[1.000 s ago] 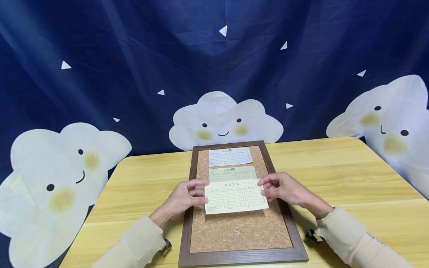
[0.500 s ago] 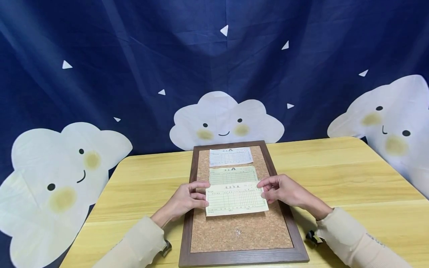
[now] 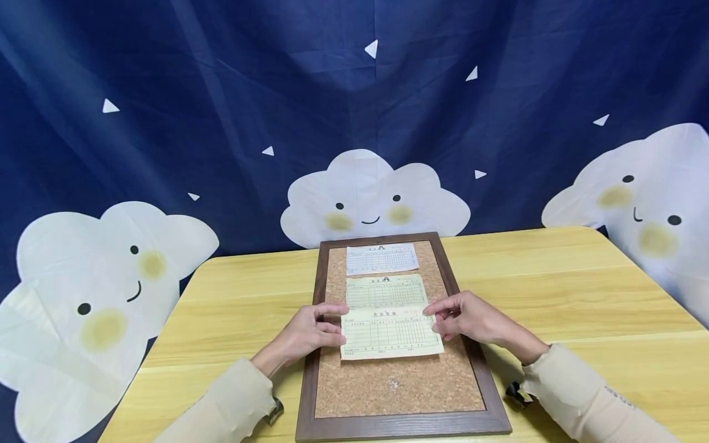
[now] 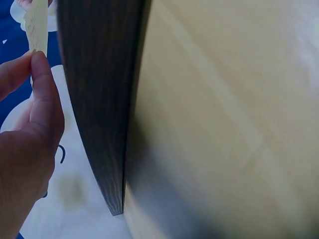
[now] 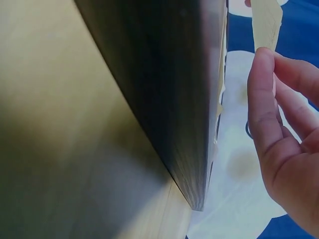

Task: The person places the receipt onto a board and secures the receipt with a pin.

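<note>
Between both hands a pale yellow printed form slip [image 3: 390, 335] is held over a framed cork board [image 3: 396, 387]. My left hand [image 3: 301, 335] pinches its left edge, thumb against fingertip, which the left wrist view shows with the slip [image 4: 38, 27] seen nearly edge-on. On the right edge, my right hand [image 3: 471, 317] pinches the same slip; the right wrist view shows that grip on the paper [image 5: 266, 25] too. Just beyond lies a pale green form slip [image 3: 384, 292] on the cork, its lower edge overlapped by the held one. A white-blue form slip [image 3: 382, 258] lies near the board's top.
The board's dark wooden frame [image 3: 404, 424] stands raised on the light wood table [image 3: 244, 307]. Behind the table hangs a dark blue curtain [image 3: 238, 92] with printed clouds. A whitish mark [image 3: 393, 384] shows on the lower cork.
The held yellow slip has shifted slightly toward me, with both hands moving along. More of the green slip beneath shows now.
</note>
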`<state>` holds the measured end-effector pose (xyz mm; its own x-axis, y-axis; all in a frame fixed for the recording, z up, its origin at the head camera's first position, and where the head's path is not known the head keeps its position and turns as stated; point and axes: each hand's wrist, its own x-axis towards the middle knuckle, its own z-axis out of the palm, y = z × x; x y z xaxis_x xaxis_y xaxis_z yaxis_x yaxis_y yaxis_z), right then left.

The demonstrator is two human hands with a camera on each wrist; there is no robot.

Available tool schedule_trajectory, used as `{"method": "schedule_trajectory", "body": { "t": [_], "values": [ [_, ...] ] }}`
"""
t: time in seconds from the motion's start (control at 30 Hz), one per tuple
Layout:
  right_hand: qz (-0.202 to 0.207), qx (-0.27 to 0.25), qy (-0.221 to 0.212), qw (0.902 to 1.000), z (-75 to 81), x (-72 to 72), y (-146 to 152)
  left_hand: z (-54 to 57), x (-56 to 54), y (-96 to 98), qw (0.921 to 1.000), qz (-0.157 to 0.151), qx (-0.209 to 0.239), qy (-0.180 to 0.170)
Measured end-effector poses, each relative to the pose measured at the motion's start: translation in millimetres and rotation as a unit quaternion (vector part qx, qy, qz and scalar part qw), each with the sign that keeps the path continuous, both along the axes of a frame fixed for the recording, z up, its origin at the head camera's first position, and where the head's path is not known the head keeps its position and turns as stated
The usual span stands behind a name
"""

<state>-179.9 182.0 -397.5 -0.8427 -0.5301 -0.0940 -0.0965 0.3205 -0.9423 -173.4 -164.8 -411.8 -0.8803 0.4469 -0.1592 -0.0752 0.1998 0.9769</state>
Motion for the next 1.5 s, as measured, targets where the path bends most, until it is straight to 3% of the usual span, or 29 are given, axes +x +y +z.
{"method": "schedule_trajectory", "body": {
  "t": [0.87, 1.5],
  "values": [
    [0.019, 0.011, -0.022, 0.9995, -4.6, -0.1, -0.7, -3.0, 1.7, 1.3, 0.9990, -0.007, -0.041, 0.018],
    [0.015, 0.020, -0.020, 0.9995, -8.4, -2.0, -3.4, -3.7, -1.8, 6.8, 0.9915, -0.017, -0.104, 0.077]
  ]
}}
